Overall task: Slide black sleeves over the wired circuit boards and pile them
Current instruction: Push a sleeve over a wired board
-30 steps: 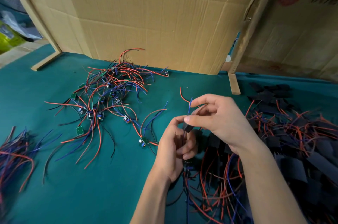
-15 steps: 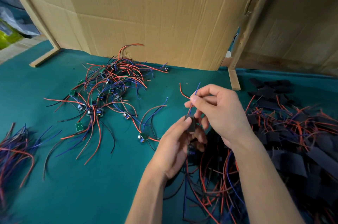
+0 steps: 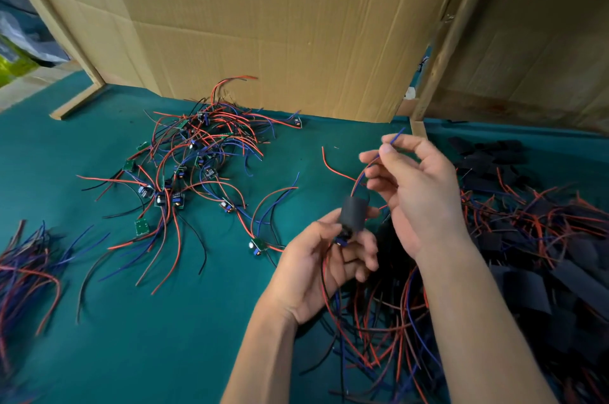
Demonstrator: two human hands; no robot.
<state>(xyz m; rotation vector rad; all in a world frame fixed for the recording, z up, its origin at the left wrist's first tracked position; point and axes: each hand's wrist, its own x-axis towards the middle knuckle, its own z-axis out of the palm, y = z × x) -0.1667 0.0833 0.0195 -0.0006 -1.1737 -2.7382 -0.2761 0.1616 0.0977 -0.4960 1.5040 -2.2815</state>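
Black sleeve [image 3: 353,214] lower on wires, right hand [image 3: 417,192] raised

A table [image 3: 164,337] is backed by a cardboard wall [image 3: 280,24]. A heap of bare wired boards [image 3: 194,166] is spread at left centre, before the wall. A bundle of loose wires [image 3: 26,265] is laid at the far left edge. A pile of sleeves and sleeved boards [image 3: 543,239] is gathered at the right. Between the heaps, the left hand [image 3: 316,275] and right hand [image 3: 418,192] are raised above the table, a sleeve [image 3: 353,214] being held between them
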